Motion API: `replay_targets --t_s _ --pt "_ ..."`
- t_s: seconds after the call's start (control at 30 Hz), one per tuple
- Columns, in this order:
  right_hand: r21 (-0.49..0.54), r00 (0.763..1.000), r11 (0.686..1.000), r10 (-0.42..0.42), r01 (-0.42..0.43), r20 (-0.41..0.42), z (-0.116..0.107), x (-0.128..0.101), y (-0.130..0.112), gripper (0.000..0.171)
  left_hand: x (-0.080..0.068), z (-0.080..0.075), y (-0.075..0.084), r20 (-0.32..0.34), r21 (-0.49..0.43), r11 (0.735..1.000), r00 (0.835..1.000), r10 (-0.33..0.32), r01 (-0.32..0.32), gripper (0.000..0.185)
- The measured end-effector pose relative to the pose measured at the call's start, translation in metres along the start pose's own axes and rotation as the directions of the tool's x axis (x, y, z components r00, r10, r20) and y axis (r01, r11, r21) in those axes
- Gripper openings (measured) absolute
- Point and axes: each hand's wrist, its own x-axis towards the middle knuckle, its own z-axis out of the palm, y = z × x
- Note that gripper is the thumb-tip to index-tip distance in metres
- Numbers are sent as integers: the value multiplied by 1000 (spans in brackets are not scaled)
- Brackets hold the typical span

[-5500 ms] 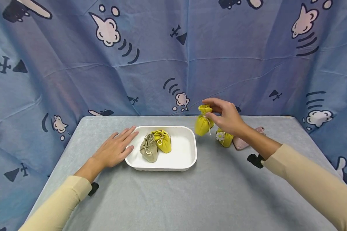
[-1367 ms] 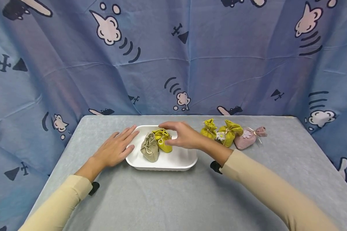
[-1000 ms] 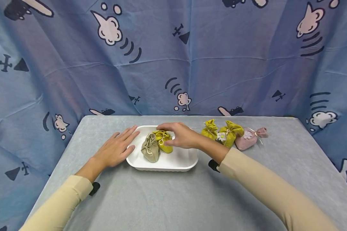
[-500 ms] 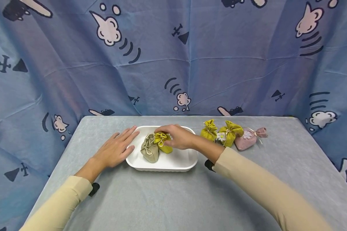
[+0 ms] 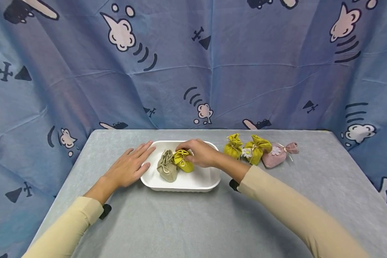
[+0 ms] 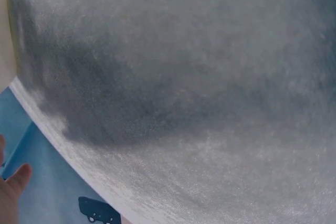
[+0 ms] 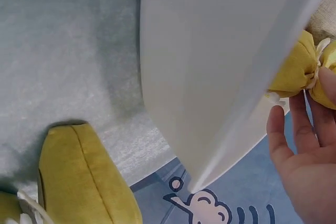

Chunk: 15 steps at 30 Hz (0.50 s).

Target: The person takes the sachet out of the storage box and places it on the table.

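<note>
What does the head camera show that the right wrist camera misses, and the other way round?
Only the head view shows the left hand lying flat against the white tray, the beige pouch in the tray, the pink pouch on the grey table, and the blue curtain behind.

Only the right wrist view shows the fingertips closed on the tied neck of the yellow pouch, from very close.

Both show the right hand, the tray, that yellow pouch and another yellow pouch outside the tray.
</note>
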Motion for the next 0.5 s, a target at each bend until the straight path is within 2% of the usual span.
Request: replay_targets --t_s 0.5 --pt "44 998 999 22 -20 -50 -4 -4 5 32 0 1 0 -1 0 1000 1000 -3 3 60"
